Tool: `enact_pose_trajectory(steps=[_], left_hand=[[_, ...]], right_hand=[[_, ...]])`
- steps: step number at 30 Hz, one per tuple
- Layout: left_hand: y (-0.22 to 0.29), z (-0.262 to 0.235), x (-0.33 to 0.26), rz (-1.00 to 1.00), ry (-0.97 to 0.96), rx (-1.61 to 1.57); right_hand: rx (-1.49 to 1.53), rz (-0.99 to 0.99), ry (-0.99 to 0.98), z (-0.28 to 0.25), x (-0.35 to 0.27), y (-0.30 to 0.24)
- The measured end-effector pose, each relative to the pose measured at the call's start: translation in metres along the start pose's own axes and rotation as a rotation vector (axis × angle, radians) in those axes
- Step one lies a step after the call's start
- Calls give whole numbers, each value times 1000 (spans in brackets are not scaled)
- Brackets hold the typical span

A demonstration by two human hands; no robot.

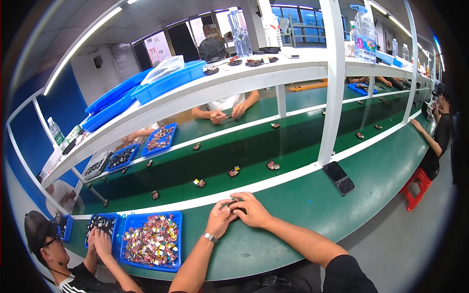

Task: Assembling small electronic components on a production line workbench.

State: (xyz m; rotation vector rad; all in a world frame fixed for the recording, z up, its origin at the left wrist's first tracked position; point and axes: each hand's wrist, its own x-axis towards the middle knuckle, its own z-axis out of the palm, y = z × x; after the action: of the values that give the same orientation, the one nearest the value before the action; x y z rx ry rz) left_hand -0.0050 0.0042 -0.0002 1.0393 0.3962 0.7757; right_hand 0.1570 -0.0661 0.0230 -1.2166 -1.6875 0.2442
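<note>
In front of me, over the near green worktop, my two hands meet. My left hand [220, 219], a metal watch on its wrist, has its fingers closed around a small black part [238, 208]. From the right, my right hand [253, 211] closes over the same part with thumb and fingers. Most of the part is covered by my fingers, so its exact kind does not show. Left of my left forearm sits a blue tray [179, 244] heaped with small red, yellow and white wired pieces [151, 240].
Small assemblies [234, 171] lie spaced along the dark green conveyor [181, 188]. A black phone [338, 178] rests on the worktop, right of a white post [332, 88]. Co-workers sit at left, across and far right. Blue trays and bottles stand on the shelf [298, 59] overhead.
</note>
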Motion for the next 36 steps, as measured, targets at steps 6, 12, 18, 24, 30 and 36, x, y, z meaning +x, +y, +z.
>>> enact_pose_trajectory(steps=[6,12,18,24,30,36], left_hand=[[1,2,-2,-49,-30,-57],[4,5,-1,-51,-13,-18],[4,5,-2,-63,8,6],[3,4,-1,-43,-16,33],[1,6,-1,-46,5,33],[2,7,-1,-13,58,30]], right_hand=[[-91,-64,101,-6,2,-10],[-195,-139,118,-7,3,-14],[-300,-183,83,-4,2,-10],[-355,-207,83,1,1,-4],[-392,-193,77,6,-1,-3],[-354,-217,84,2,-1,-8]])
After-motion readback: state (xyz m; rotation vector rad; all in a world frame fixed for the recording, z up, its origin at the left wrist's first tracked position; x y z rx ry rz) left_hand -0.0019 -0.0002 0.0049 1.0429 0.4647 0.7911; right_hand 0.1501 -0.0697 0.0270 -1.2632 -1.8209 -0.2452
